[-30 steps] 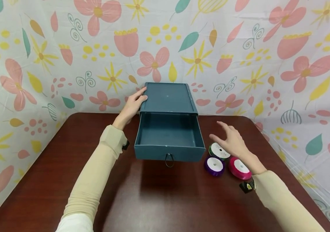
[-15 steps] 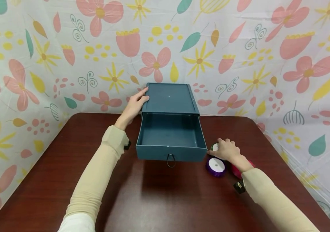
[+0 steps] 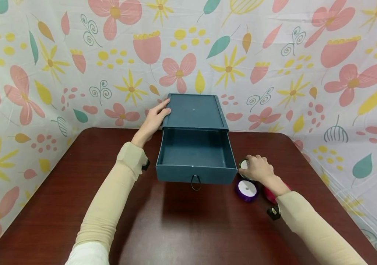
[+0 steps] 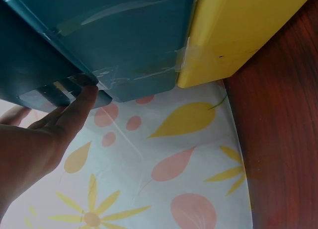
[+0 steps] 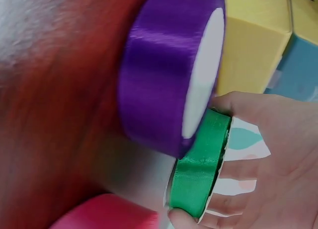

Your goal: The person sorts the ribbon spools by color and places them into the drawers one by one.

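Note:
My left hand [image 3: 153, 119] rests along the left edge of the blue drawer box [image 3: 195, 110], fingers extended against its side and top. The box's drawer [image 3: 191, 150] is pulled out, with a bare interior and a small loop pull [image 3: 195, 182] on its front. At the box's right, my right hand [image 3: 257, 169] holds a roll of green ribbon [image 5: 201, 164] by its edges, thumb on one side and fingers on the other. Close by are a purple ribbon roll [image 3: 247, 189] and a pink ribbon roll [image 3: 269, 195], the pink one partly hidden under the right wrist.
In the left wrist view, a yellow box [image 4: 238, 35] stands under the blue one, joined with clear tape. All this is on a dark red-brown table [image 3: 109, 147]. A floral cloth [image 3: 195, 48] hangs behind it.
My right hand has come down and left onto the green ribbon roll, its fingers now closing round it. The left hand keeps its place on the box.

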{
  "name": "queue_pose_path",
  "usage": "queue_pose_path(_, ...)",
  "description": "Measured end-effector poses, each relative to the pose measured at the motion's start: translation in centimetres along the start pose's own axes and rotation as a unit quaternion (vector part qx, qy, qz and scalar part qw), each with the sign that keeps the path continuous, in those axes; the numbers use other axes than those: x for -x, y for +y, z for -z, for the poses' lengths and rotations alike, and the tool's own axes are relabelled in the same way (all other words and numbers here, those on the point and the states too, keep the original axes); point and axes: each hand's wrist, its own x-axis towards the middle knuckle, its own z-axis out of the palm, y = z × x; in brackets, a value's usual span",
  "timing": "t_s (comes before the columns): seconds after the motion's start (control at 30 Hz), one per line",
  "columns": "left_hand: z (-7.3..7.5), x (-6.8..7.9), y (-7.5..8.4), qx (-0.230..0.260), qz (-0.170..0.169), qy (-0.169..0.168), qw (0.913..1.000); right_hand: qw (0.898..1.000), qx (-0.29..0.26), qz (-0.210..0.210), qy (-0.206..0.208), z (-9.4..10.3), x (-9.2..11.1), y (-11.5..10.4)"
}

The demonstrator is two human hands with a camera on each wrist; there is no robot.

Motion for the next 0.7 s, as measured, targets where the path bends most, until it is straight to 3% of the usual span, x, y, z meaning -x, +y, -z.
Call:
queue_pose_path(0.43,0.1,0.3,-0.3,-0.008,-0.015,-0.001,0.9998,0.996,-0.048,0.04,0.057,4.2,0.7,-2.2)
queue_pose_path(0.7,0.1,0.2,0.0,0.004,-0.009,-0.011,0.9999,0.994,-0.058,0.051,0.071,8.0,1.7,-3.8)
